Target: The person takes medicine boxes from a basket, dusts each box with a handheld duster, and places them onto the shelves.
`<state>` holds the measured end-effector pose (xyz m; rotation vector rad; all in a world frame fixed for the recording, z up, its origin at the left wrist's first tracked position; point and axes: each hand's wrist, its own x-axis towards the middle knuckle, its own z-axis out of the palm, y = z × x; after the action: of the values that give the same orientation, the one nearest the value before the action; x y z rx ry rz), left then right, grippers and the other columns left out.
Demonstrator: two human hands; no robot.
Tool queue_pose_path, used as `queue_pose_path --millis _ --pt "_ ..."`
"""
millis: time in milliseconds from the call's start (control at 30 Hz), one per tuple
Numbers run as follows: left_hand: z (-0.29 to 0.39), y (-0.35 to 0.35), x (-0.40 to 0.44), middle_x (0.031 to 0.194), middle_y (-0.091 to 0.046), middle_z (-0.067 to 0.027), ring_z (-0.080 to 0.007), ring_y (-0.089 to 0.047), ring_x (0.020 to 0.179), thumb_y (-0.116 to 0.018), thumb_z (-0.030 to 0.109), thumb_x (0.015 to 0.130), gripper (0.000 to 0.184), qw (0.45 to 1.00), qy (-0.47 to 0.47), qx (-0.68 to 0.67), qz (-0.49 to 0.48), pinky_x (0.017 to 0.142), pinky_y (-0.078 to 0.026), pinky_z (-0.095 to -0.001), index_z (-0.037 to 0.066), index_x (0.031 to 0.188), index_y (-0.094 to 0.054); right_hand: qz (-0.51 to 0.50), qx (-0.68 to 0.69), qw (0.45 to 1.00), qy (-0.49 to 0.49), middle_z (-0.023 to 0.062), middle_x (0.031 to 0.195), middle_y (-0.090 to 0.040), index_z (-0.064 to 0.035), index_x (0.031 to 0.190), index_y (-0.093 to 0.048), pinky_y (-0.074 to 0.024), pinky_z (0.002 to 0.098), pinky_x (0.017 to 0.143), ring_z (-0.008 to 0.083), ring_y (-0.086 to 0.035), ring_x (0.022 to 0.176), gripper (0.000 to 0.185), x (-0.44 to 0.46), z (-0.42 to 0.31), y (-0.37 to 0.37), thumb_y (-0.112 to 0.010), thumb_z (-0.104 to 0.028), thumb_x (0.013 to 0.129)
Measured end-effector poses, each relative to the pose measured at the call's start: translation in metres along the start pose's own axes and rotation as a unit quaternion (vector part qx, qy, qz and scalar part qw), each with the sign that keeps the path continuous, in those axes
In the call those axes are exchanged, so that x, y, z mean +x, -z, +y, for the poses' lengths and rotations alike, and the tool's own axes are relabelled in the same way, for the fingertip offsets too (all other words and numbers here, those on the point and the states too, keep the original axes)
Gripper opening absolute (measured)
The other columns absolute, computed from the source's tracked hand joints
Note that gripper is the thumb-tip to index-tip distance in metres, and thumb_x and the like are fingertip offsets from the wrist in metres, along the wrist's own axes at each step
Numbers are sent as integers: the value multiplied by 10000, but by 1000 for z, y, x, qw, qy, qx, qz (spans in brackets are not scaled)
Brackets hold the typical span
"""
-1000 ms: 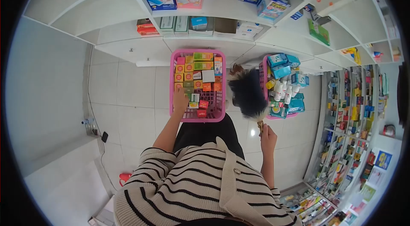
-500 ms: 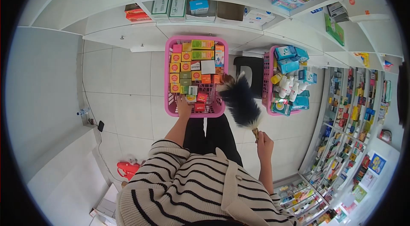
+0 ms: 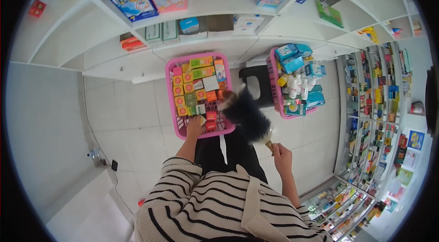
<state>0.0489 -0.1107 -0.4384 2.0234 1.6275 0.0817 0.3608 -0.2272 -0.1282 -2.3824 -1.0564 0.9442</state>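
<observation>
Inside the near-left part of a pink basket (image 3: 169, 82), my left hand (image 3: 195, 127) reaches down beside a small box with yellow and white sides (image 3: 202, 121). Its fingertips are too small to tell whether they grip that box. Rows of yellow boxes (image 3: 179, 90) fill the basket's left side, and red boxes (image 3: 211, 125) lie near its front. My right hand (image 3: 282, 154) is closed round the handle of a feather duster (image 3: 270, 146). The duster's dark feathers (image 3: 247, 115) stretch up and left over the basket's right edge.
A second pink basket (image 3: 275, 84) with blue boxes and white bottles stands at the right. Between the baskets is a black stool (image 3: 257, 84). White shelves (image 3: 215, 0) run along the back, and stocked shelves (image 3: 366, 105) stand at the right. A phone (image 3: 114, 165) lies at the left.
My left hand has moved from the left yellow boxes to the basket's front part. The duster has swung left, from beside the second basket to the first basket's right edge.
</observation>
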Motion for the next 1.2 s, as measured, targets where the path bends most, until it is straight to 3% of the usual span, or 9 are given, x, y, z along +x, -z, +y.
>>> queue_pose_path --millis 233,367,500,600,700,1000,1067,1167,1200 --pt "12 25 -2 1039 -603 -174 -354 -588 986 -714 176 724 467 997 46 -55 -12 805 -499 -454 49 1134 -530 -11 -17 1000 6 120 609 -613 -29 906 -690 -447 350 549 258 -600 550 311 -10 2 0 -531 -293 943" --pt "15 86 -9 1066 -613 -208 -377 -605 968 -733 160 739 480 984 -39 -144 99 848 -498 -435 -8 1153 -559 27 76 996 24 59 561 -554 31 808 -655 -399 289 519 101 -510 536 379 -8 -7 -3 -509 -281 966" --pt "35 153 -16 1210 -580 -171 -296 -573 1127 -661 212 782 561 840 -4 -539 60 960 -460 -435 -44 1254 -496 73 157 983 62 39 521 -520 61 704 -639 -365 271 470 85 -479 492 447 -3 -21 -2 -521 -274 975" --pt "76 213 -24 1158 -597 -181 -282 -612 1074 -426 398 910 573 483 71 -870 66 895 -509 -411 20 1340 -443 76 145 980 115 38 528 -528 57 702 -642 -365 272 462 79 -483 495 450 1 -33 -3 -521 -278 977" --pt "125 289 -28 1153 -597 -194 -323 -616 1048 -433 472 902 607 415 0 -908 60 909 -497 -480 23 1310 -454 66 179 972 139 71 531 -568 65 754 -674 -386 267 469 107 -526 482 446 1 -44 -2 -537 -302 969" --pt "158 360 -46 1135 -580 -167 -335 -576 1077 -487 496 925 578 449 -21 -874 -184 927 -466 -540 42 1281 -469 -2 426 899 98 4 520 -500 -3 673 -634 -302 233 416 68 -420 437 448 5 -82 19 -497 -295 984" --pt "159 356 -57 1247 -554 -157 -318 -544 1159 -438 437 957 523 360 -33 -906 -220 963 -448 -508 57 1316 -463 25 239 938 249 25 506 -506 13 635 -605 -304 267 420 88 -431 435 430 6 -91 30 -550 -262 960" --pt "159 340 -63 1283 -551 -143 -285 -537 1186 -389 397 991 474 448 -31 -872 -197 994 -443 -474 53 1301 -492 112 97 955 257 83 500 -496 33 662 -627 -353 314 443 125 -479 441 395 1 -114 37 -584 -259 925" --pt "149 327 -60 1265 -566 -134 -273 -546 1175 -382 383 999 457 402 -38 -886 -228 986 -451 -463 49 1285 -504 115 101 955 256 83 500 -496 33 662 -627 -353 314 443 125 -479 441 395 3 -115 41 -584 -259 925"
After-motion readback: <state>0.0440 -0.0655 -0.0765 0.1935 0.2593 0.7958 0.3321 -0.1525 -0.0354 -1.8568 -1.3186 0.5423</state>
